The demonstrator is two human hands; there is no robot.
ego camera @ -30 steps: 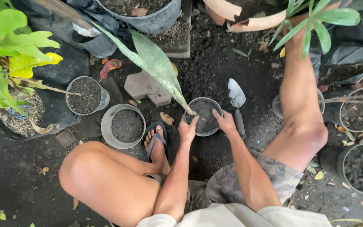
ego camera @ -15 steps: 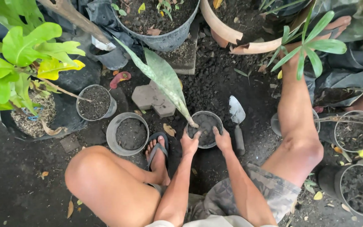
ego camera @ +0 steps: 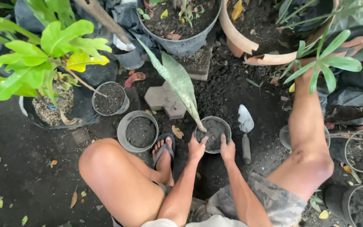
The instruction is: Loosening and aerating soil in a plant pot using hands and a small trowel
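Both hands slid nearer; left hand (ego camera: 197,148) and right hand (ego camera: 227,150) press soil, fingers flat, in small pot (ego camera: 213,134). Firming step; next needs even pressure around leaf (ego camera: 177,82).

Your hands, left (ego camera: 197,148) and right (ego camera: 227,150), rest on the near rim of the pot (ego camera: 213,134) on the ground between your knees. A leaf (ego camera: 177,82) rises from its soil, leaning away left. The trowel (ego camera: 245,131) lies just right of it; two filled pots (ego camera: 138,131) (ego camera: 109,98) stand to the left, beyond your sandal (ego camera: 164,151).
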